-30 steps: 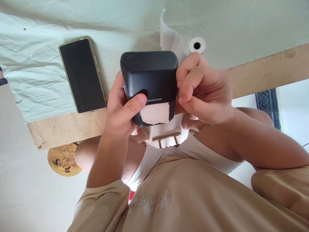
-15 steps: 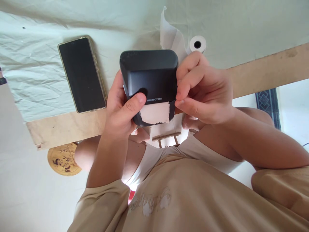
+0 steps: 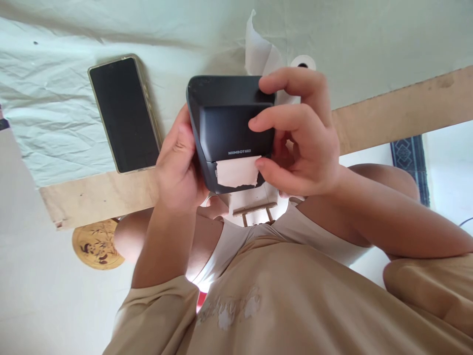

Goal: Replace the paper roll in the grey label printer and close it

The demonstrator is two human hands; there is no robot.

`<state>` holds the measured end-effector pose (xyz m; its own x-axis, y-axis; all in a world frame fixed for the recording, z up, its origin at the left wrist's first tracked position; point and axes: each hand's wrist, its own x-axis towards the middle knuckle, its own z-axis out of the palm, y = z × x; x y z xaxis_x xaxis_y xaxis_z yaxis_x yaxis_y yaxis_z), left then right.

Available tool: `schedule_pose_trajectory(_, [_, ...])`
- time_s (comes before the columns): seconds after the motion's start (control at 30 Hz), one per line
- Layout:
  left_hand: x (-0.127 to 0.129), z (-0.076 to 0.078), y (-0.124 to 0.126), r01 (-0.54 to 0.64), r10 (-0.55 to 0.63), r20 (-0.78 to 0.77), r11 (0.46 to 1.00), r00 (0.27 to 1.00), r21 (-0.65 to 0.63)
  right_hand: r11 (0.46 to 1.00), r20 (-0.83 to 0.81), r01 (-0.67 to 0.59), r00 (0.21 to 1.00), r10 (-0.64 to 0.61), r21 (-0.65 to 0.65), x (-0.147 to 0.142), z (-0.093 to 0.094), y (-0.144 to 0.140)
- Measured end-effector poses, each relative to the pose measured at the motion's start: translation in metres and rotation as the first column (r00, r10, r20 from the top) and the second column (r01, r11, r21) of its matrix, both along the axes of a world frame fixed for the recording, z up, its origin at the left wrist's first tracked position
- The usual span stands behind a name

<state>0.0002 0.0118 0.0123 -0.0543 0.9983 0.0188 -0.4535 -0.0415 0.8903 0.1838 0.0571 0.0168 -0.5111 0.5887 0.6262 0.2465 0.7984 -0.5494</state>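
A black portable label printer (image 3: 236,125) marked NIIMBOT is held above the table's front edge. A strip of white paper (image 3: 236,171) with a torn lower edge sticks out of its slot. My left hand (image 3: 178,165) grips the printer's left side, its thumb along the edge and its other fingers mostly hidden. Around the right side is my right hand (image 3: 305,135), with two fingers spread over the lid and the thumb at the paper's right edge. Its remaining fingers curl beside the casing, partly hidden.
A phone (image 3: 123,116) in a clear case lies left of the printer on the pale green cloth (image 3: 195,29). Behind my right hand are a white paper roll (image 3: 308,60) and a curled piece of paper (image 3: 258,49). The wooden table edge (image 3: 107,197) runs in front.
My left thumb has moved off the printer's front to its side. The right hand has gone from a pinch at the paper's corner to fingers spread over the lid. The printer shifted slightly right.
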Motion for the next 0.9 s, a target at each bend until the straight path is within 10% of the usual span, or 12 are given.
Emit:
schedule_pose_trajectory(0.7, [0.005, 0.009, 0.001, 0.061, -0.048, 0.159, 0.995, 0.986, -0.074, 0.995, -0.005, -0.048, 0.999, 0.048, -0.084, 0.0, 0.004, 0.003])
schedule_pose_trajectory(0.83, [0.007, 0.009, 0.0, 0.108, -0.099, 0.177, 0.993, 0.979, -0.039, 0.996, -0.08, 0.089, 0.993, -0.088, 0.013, -0.001, 0.01, 0.006])
schedule_pose_trajectory(0.9, [0.007, 0.006, 0.0, 0.075, -0.073, 0.111, 0.997, 0.991, -0.013, 0.974, -0.053, 0.181, 0.981, -0.189, -0.135, -0.003, 0.017, 0.006])
